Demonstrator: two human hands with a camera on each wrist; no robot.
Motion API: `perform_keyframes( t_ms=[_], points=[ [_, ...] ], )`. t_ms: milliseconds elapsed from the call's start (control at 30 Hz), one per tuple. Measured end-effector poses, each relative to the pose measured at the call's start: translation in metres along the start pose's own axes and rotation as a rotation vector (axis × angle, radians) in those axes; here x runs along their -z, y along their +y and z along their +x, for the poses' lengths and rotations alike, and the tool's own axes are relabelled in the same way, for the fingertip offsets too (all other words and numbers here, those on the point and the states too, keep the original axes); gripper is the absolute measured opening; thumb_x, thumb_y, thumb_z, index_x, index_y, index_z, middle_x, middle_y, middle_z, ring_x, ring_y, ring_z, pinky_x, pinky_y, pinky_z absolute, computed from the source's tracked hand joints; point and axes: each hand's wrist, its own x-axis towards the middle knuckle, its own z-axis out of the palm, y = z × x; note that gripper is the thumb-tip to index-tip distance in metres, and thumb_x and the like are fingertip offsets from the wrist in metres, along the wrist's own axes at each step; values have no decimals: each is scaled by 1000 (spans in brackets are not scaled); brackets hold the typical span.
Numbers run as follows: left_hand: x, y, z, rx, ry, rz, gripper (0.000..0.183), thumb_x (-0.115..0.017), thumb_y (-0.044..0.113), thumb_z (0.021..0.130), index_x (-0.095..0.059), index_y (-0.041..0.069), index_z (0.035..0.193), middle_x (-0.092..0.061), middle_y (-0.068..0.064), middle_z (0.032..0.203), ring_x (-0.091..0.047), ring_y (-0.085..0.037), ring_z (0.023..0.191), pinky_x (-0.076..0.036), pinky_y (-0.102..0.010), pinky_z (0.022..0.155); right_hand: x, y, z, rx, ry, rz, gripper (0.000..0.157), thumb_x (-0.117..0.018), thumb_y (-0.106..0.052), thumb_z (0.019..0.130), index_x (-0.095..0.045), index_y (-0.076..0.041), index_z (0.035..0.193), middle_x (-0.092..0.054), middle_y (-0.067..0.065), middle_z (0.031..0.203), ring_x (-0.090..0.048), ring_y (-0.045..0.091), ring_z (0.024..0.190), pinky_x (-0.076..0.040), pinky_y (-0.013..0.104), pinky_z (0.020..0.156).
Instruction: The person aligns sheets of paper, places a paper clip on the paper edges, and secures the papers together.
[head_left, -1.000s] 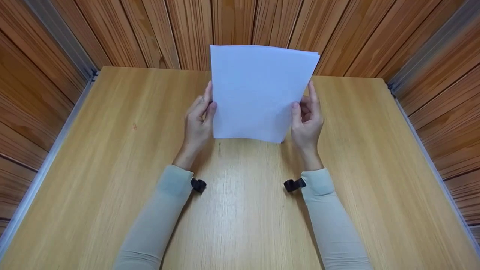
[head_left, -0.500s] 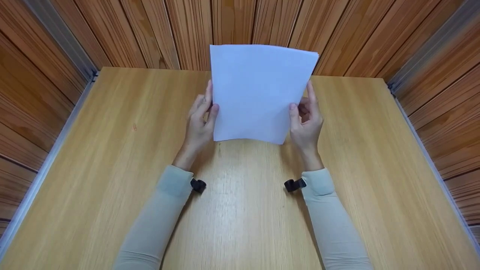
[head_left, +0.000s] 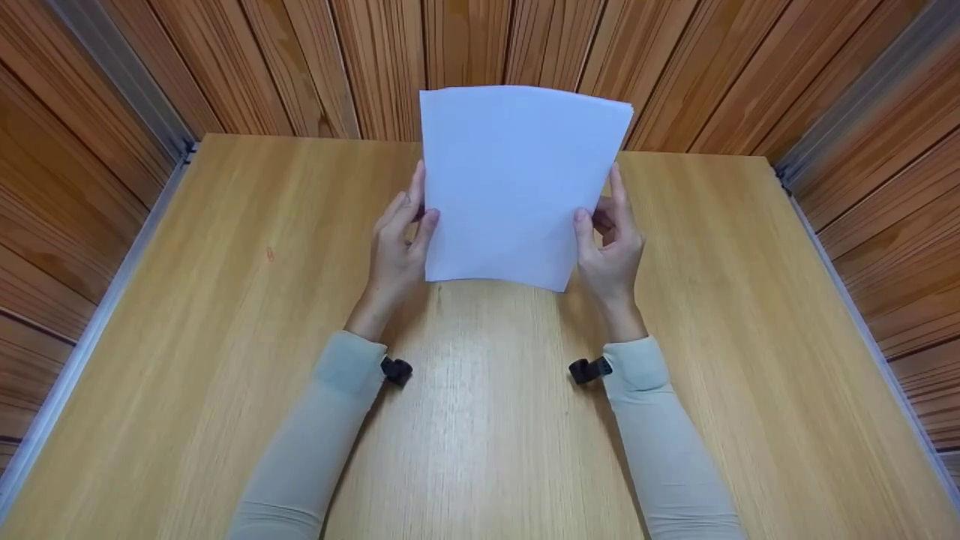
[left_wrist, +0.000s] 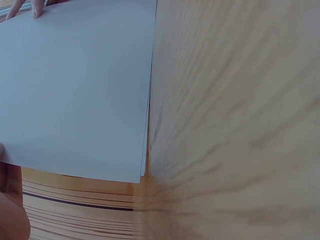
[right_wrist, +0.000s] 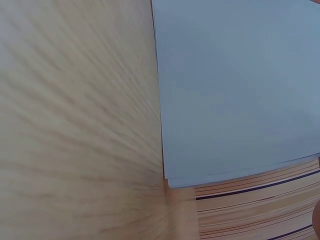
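Observation:
A few sheets of white paper point(head_left: 510, 180) are held up in a tilted stack over the far part of the table, their top edge bowed slightly. My left hand point(head_left: 397, 244) grips the left side of the stack, thumb on the front face. On the right side my right hand point(head_left: 611, 244) pinches the same stack, its thumb also in front and its fingers mostly behind. Slightly offset edges of more than one sheet of paper point(right_wrist: 240, 100) show in the right wrist view. In the left wrist view the paper point(left_wrist: 75, 90) has its lower edge close to the tabletop.
The wooden table point(head_left: 480, 420) lies under both forearms. Behind it stands a wood-plank wall point(head_left: 465, 45), with similar panels at both sides. A black wrist camera point(head_left: 397, 370) sits at the left cuff, another wrist camera point(head_left: 589, 370) at the right.
The right hand and the right edge of the stack have shifted slightly left, and the top edge bows a little more. The left hand has hardly moved.

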Motion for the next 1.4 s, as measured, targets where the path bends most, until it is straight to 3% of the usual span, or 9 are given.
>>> perform_keyframes(
  t_ms=[133, 300, 533, 733, 933, 1167, 1400],
  points=[
    [0, 0, 0, 3, 10, 6, 57, -63, 7, 107, -42, 2, 160, -67, -15, 105, -62, -22, 94, -53, -26, 90, 0, 2, 0, 16, 4, -13, 61, -66, 9, 98, -42, 11, 154, -73, 19, 98, -70, 17, 86, -59, 22, 80],
    [1, -1, 0, 10, 27, -6, 55, -63, 9, 107, -44, 3, 159, -71, -15, 116, -65, -21, 101, -55, -27, 94, -1, 2, 0, 28, 10, -24, 59, -67, 9, 98, -44, 12, 152, -73, 19, 96, -69, 19, 84, -57, 21, 77],
    [1, 0, -1, 33, 83, -53, 51, -62, 14, 107, -49, 9, 156, -73, -9, 112, -59, -14, 96, -50, -23, 87, -1, -1, 0, 41, 8, -26, 58, -67, 10, 99, -44, 12, 151, -75, 19, 102, -72, 21, 89, -58, 22, 82],
    [0, -2, 0, 6, 135, -106, 48, -68, 5, 103, -56, 4, 150, -74, -10, 106, -63, -17, 94, -53, -21, 85, -1, -3, 0, 38, -8, 1, 58, -66, 11, 98, -43, 12, 152, -73, 20, 103, -72, 21, 95, -59, 25, 87],
    [1, -2, 1, -36, 124, -100, 48, -68, 2, 102, -56, 0, 149, -75, -13, 113, -69, -21, 103, -58, -26, 93, -1, -3, 0, 45, -14, 15, 59, -66, 12, 97, -42, 12, 152, -72, 21, 105, -72, 22, 95, -59, 26, 88],
    [0, -2, 1, -81, 135, -63, 45, -67, 3, 103, -58, -1, 147, -75, -11, 108, -63, -18, 93, -53, -22, 86, -1, -2, 1, 56, 21, 20, 57, -65, 11, 97, -44, 11, 150, -72, 21, 104, -71, 18, 92, -59, 25, 82],
    [0, -2, 2, -93, 159, -63, 45, -69, 1, 101, -59, -2, 145, -74, -12, 102, -64, -19, 90, -55, -21, 86, -1, -2, 1, 48, 30, 15, 57, -65, 10, 98, -44, 10, 151, -72, 19, 102, -70, 15, 92, -58, 24, 80]
  ],
)
